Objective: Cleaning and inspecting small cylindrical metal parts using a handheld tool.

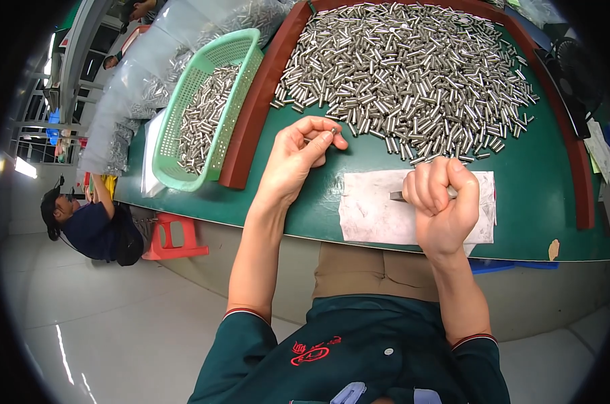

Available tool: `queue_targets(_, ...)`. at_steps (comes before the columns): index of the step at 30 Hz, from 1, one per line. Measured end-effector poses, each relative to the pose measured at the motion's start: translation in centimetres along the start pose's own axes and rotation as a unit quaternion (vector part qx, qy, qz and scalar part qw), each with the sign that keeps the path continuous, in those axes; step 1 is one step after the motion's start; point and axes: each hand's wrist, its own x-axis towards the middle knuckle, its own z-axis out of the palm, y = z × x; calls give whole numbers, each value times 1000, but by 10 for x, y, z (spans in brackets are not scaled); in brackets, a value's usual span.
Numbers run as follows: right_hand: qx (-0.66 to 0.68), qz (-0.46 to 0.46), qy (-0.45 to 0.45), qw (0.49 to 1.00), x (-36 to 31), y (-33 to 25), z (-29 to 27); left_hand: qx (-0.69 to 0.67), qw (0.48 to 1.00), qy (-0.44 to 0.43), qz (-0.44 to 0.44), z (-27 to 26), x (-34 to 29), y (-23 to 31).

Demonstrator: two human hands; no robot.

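My left hand (297, 156) is raised over the green tabletop (315, 196), with thumb and forefinger pinched around a small metal pin (334, 130), of which only an end shows. To its right, my right hand (442, 198) is closed in a fist above a smudged white cloth or paper sheet (369, 214). A grey metal piece (397, 196) pokes out of the fist on its left side; the rest is hidden by the fingers, so its kind cannot be made out. Beyond both hands spreads a large heap of short shiny metal pins (406, 74).
Red-brown wooden rails (247, 128) border the heap. A green plastic basket (162, 158) with more pins stands left, beside clear plastic bags (116, 101) of pins. A black fan (577, 64) is at far right. Another person (93, 225) works at left near a red stool (173, 237).
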Motion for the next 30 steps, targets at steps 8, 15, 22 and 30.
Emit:
queue_targets(8,11,8,-3,1000,1,-1,-1,216,974,-38,59,31,-27,7)
queue_targets(15,16,4,-10,1000,3,-1,-3,461,860,-47,213,57,-36,-2)
queue_targets(22,53,-9,-3,999,4,-2,-5,464,871,-33,157,51,-45,0)
queue_targets(30,81,-20,-24,996,6,0,-4,394,896,25,202,53,-45,-11)
